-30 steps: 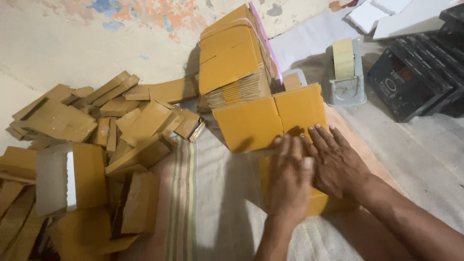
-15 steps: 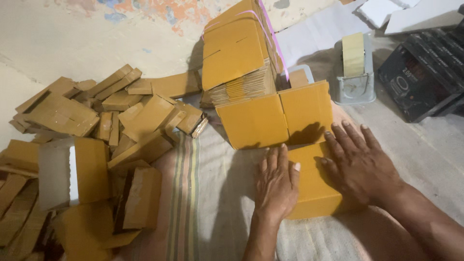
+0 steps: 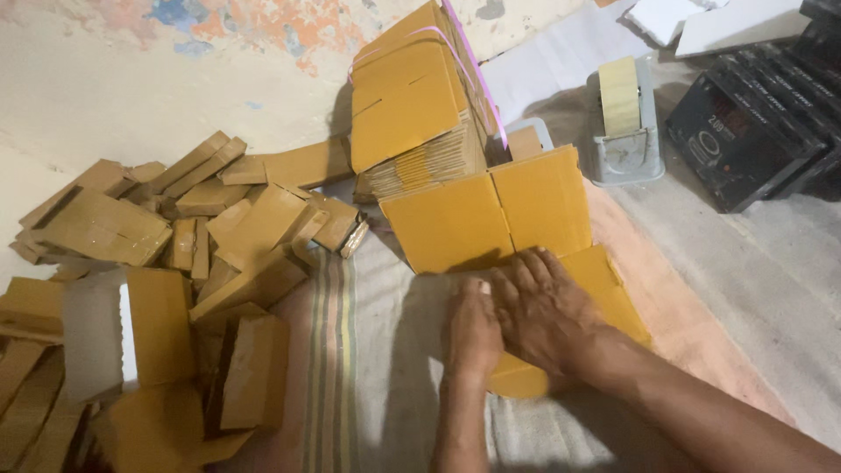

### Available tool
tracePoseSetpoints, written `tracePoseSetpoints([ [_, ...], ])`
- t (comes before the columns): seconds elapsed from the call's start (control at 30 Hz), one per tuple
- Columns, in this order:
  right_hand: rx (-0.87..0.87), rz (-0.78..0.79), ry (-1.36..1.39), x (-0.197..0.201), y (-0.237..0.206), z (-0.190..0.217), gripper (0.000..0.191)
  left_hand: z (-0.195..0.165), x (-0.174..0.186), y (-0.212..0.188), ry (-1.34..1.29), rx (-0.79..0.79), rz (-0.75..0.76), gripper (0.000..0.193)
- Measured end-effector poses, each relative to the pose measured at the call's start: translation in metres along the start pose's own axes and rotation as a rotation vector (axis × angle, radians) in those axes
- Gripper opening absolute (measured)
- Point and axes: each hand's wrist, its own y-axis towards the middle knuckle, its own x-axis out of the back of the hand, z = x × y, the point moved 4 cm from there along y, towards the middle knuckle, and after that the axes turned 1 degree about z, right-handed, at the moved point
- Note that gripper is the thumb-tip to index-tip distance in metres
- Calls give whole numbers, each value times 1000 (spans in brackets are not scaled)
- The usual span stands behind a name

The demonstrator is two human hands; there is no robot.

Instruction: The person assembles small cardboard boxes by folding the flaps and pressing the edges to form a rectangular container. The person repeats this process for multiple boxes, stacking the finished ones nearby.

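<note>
We are pressing both flat, open hands, left hand [image 3: 473, 337] and right hand [image 3: 543, 307], onto a cardboard sheet [image 3: 526, 254] (bundled stack [image 3: 416, 105] behind, folded boxes [image 3: 175, 280] piling leftward, tape dispenser [image 3: 624, 118] beyond).

Both hands lie flat on a cardboard sheet [image 3: 491, 223], the left hand [image 3: 473, 337] just beside the right hand [image 3: 545, 311]. Behind the sheet stands a tied bundle of cardboard [image 3: 416, 105]. A heap of folded boxes [image 3: 193, 263] lies to the left; a tape dispenser [image 3: 624, 118] and a scale [image 3: 753, 131] sit to the right.
</note>
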Motion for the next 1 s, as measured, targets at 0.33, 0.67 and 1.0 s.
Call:
tracePoseSetpoints([
  [0.33, -295, 351, -54, 27, -16, -55, 38, 6, -5, 7, 17, -39, -37, 33],
  [0.67, -41, 80, -58, 3, 21, -5, 30, 23, -15, 10, -91, -136, -86, 34],
  [1.0, 128, -341, -404, -6, -17, -51, 30, 13, -9, 6, -91, 44, 27, 37],
])
